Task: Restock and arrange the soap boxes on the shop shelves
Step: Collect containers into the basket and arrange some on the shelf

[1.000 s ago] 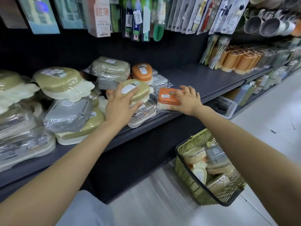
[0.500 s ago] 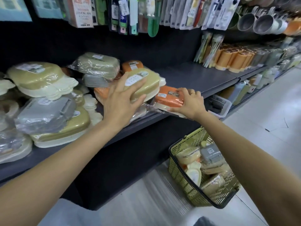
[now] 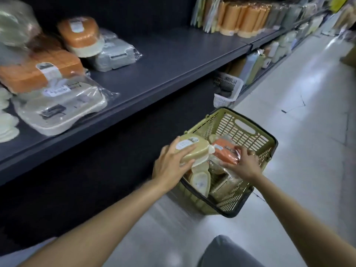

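The left hand (image 3: 171,166) grips an olive-green soap box (image 3: 189,150) with a white label, fingers spread over its near side, holding it over the near-left corner of the green basket (image 3: 248,135). The right hand (image 3: 243,163) is curled round an orange soap box (image 3: 225,151) in clear wrapping, held just inside the basket beside the olive one. Below both lie more wrapped soap boxes (image 3: 200,180), cream and olive, crowded in the basket, which stands on the pale floor (image 3: 308,132) just in front of the dark shelf (image 3: 173,60). On the shelf's left part sit a large orange box (image 3: 38,70), a cream box in a bag (image 3: 61,108), a rounded orange-lidded box (image 3: 81,35) and a grey wrapped box (image 3: 115,54). Farther right along the shelf stands a row of orange cups (image 3: 242,18).
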